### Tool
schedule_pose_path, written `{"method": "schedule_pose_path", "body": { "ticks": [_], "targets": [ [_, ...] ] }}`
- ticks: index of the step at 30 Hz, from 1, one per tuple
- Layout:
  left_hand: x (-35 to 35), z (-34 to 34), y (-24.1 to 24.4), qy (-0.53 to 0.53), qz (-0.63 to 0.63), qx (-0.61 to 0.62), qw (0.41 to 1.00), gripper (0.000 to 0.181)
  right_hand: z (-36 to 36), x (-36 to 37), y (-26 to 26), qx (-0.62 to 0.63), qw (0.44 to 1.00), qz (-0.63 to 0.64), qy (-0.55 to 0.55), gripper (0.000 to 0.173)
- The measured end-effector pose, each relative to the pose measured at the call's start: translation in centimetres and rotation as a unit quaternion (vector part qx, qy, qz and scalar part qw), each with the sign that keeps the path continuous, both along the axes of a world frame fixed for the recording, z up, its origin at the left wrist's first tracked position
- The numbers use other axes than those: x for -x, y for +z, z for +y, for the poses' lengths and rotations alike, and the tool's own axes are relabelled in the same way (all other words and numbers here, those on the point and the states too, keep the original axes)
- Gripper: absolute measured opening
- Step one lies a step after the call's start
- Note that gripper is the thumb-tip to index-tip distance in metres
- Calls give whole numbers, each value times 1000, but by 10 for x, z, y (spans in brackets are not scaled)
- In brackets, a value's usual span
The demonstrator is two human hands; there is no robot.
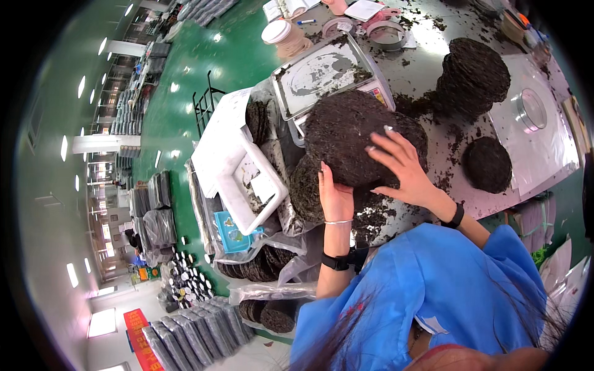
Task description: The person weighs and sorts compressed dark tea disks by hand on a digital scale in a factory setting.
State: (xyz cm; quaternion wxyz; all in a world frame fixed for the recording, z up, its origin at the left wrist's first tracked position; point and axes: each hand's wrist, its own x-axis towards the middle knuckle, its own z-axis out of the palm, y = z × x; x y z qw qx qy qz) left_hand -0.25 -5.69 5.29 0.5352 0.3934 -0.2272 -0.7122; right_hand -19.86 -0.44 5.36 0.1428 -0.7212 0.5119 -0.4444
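A large, dark round cake of what looks like dried seaweed is held up over the table in front of me. My left hand holds its near left edge, with some fingers hidden beneath it. Spread across its right side are the fingers of my right hand, the tips slightly blurred. Further seaweed cakes show partly below it: one at the right and one at the lower left. Just beyond, a weighing scale with a metal tray carries dark crumbs and is partly covered by the cake.
A tall stack of seaweed cakes and a smaller round cake stand right, near a clear ring on plastic sheets. Left are a white plastic tray, a blue dustpan and bagged cakes. Crumbs litter the metal table.
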Motion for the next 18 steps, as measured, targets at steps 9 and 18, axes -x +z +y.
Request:
{"method": "schedule_pose_path", "body": {
  "ticks": [9, 18],
  "targets": [
    [2, 25, -14, -62, -73, 126, 987, 66, -15, -9, -10, -38, 991, -89, 90, 46],
    [-9, 27, -21, -72, -78, 102, 989, 61, -19, -13, -3, -8, 982, -163, 92, 36]
  ]
}}
